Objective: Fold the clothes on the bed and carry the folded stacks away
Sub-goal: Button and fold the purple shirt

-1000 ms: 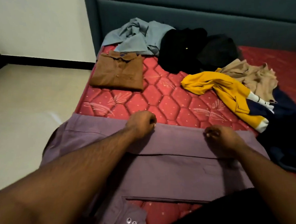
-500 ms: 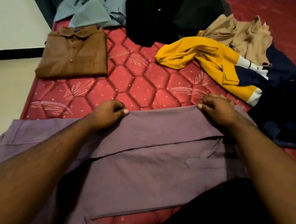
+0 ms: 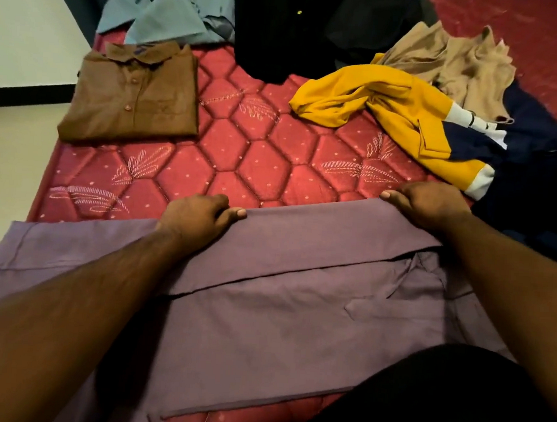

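Purple shirt (image 3: 298,295): spread flat across the near part of the bed, far edge folded over into a long band.
Left hand (image 3: 199,219): fingers curled, pinching the folded far edge of the purple shirt, thumb on top.
Right hand (image 3: 429,207): gripping the same folded edge further right, fingers curled over the cloth.
Bed (image 3: 241,163): red quilted mattress with hexagon stitching.
Brown shirt (image 3: 135,93): folded neatly, collar up, far left on the bed.
Yellow garment (image 3: 389,110): crumpled, with navy and white panels, far right.
Beige garment (image 3: 456,58): crumpled just behind the yellow garment.
Black garment (image 3: 296,28): heaped at far centre.
Grey-blue shirt (image 3: 171,15): loose heap beside the black garment, far left.
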`<act>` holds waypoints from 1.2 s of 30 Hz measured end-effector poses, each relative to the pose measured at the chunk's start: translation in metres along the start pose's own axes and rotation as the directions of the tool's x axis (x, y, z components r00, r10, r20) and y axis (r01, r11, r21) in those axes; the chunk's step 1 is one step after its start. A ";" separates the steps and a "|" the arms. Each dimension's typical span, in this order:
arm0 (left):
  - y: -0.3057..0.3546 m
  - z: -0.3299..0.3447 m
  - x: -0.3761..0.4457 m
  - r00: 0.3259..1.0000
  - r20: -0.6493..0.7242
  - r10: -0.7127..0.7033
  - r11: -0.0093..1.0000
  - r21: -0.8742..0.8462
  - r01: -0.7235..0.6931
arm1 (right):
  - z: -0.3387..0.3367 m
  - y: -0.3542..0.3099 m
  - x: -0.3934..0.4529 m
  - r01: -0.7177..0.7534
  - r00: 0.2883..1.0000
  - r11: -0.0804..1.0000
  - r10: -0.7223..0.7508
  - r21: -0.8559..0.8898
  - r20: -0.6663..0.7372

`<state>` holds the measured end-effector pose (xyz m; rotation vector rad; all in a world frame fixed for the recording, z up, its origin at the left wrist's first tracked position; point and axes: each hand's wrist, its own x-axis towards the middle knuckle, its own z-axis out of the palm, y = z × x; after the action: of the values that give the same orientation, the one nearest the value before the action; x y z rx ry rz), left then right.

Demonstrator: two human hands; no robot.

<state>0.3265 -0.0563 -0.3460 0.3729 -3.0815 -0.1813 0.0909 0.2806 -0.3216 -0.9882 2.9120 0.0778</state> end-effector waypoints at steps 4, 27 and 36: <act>0.002 0.006 -0.001 0.998 -0.056 -0.039 0.999 0.026 0.040 | 0.011 0.013 0.008 0.053 0.994 0.996 -0.059 -0.072 -0.092; -0.094 -0.052 -0.280 0.949 -0.018 -0.313 0.897 -0.334 0.290 | 0.001 -0.364 -0.241 0.872 0.489 0.483 -0.869 0.081 -0.076; -0.095 -0.060 -0.287 0.961 0.178 -0.211 0.913 -0.315 0.258 | -0.012 -0.396 -0.266 0.868 0.497 0.493 -0.859 -0.058 0.126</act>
<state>0.6298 -0.0858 -0.3032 0.7392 -3.0430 -0.7600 0.5421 0.1270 -0.2993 -2.2730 1.9773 0.2176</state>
